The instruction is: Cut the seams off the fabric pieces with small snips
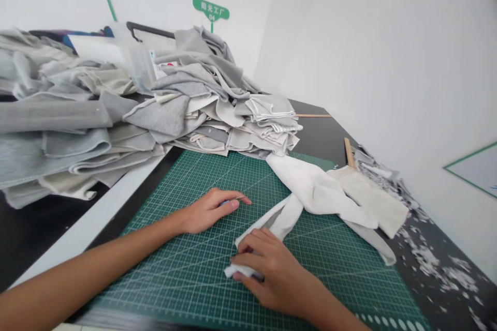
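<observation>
A white fabric piece (pixel 322 191) lies rumpled across the green cutting mat (pixel 194 269). My right hand (pixel 267 269) rests at its near end with fingers curled around the cloth's folded tip. My left hand (pixel 209 209) lies on the mat to the left, fingers closed around a small thin object with a bit of blue showing; I cannot make out what it is.
A big heap of grey and cream fabric pieces (pixel 135 108) fills the back and left. Fabric scraps (pixel 427 258) litter the dark table by the right wall. Wooden sticks (pixel 348 152) lie behind the mat. Green signs (pixel 210 10) stand at the back.
</observation>
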A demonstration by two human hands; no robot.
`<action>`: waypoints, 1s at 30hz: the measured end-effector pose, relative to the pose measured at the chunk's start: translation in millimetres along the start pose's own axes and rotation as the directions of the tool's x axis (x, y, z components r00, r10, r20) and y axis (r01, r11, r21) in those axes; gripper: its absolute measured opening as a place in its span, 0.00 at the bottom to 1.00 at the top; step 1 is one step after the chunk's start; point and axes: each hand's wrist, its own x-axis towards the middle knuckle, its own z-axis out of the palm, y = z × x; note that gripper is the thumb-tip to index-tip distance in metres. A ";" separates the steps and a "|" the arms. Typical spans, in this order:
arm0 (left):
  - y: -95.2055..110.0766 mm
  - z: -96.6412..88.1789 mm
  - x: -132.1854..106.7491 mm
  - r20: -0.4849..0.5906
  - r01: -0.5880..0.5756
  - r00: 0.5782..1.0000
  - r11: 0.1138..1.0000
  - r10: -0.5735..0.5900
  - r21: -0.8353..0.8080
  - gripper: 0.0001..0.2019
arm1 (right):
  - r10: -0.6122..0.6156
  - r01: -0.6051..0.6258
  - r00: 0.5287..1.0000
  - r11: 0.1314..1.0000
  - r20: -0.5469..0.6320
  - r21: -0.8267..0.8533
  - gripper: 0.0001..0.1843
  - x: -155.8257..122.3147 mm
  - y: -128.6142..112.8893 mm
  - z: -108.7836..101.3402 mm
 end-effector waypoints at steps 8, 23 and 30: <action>1.6 5.0 -7.7 -0.010 -0.060 0.998 0.995 0.059 -0.082 0.19 | 0.133 -0.040 0.976 0.887 -0.172 0.460 0.14 -6.7 10.2 -1.2; 15.8 25.3 -24.1 0.002 -0.276 0.961 0.960 0.277 -0.044 0.20 | 0.351 -0.004 0.871 0.703 -0.343 0.711 0.20 -6.3 9.8 -3.1; 13.7 30.9 -25.5 -0.077 -0.304 0.951 0.950 0.299 -0.070 0.18 | 0.356 0.011 0.867 0.684 -0.347 0.729 0.18 -5.2 12.0 -4.8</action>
